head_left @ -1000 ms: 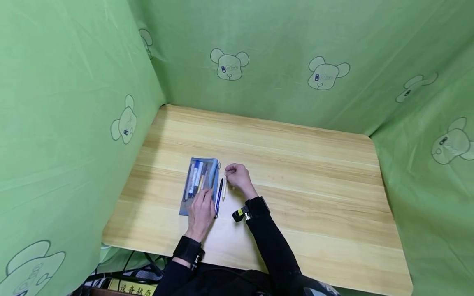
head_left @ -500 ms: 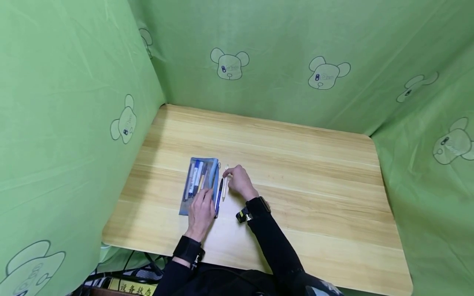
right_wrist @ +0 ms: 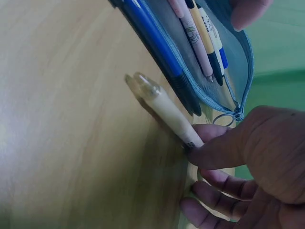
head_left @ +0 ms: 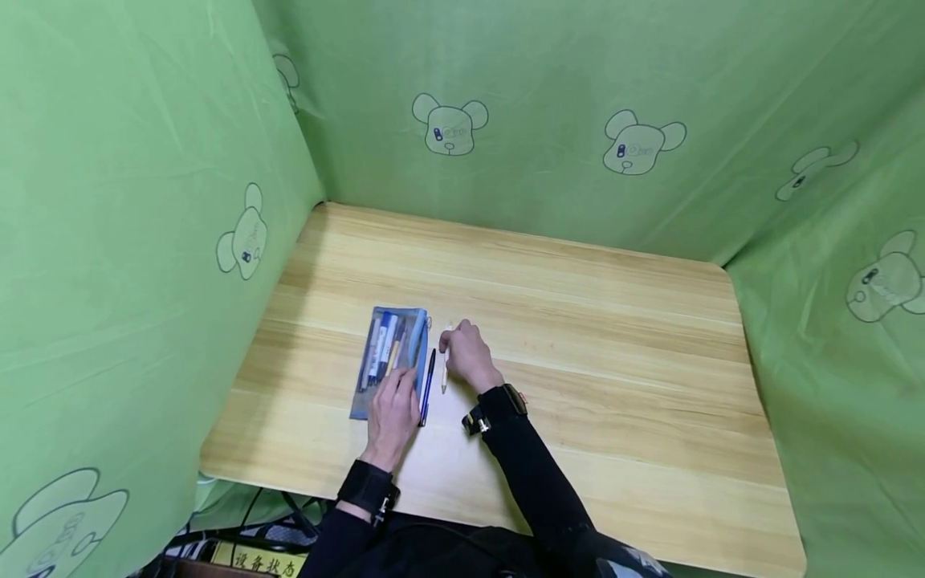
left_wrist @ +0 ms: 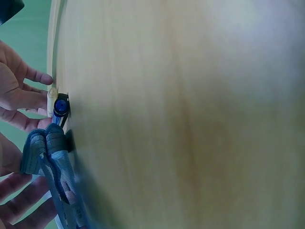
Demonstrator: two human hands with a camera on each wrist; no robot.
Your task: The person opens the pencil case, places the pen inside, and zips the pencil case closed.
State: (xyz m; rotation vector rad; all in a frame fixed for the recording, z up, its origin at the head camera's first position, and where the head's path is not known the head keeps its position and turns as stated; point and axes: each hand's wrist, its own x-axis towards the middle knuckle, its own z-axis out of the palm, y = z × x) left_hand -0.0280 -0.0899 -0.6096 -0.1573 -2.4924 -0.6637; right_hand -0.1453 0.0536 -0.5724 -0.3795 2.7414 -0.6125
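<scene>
My right hand (head_left: 468, 355) pinches a white pen (right_wrist: 170, 112) between thumb and fingers, just right of the pencil case. The pen's clear end points back towards me, close over the table. My left hand (head_left: 393, 413) holds the near part of the blue-grey mesh pencil case (head_left: 360, 408), its fingers at the zipped edge. In the right wrist view the zip (right_wrist: 237, 116) is undone and the mouth gapes, with several pens inside. A blue pen (head_left: 428, 387) lies along the case's right side, between it and the white pen.
The wooden table (head_left: 614, 361) stretches away to the right of both hands. Green cloth with bear heads (head_left: 448, 128) hangs round its back and sides. Below its front left edge are cables and a yellow sign (head_left: 253, 559).
The right hand has shifted its grip down from the white pen's far end and moved the pen slightly right, away from the blue pen. The left hand and pencil case stay put.
</scene>
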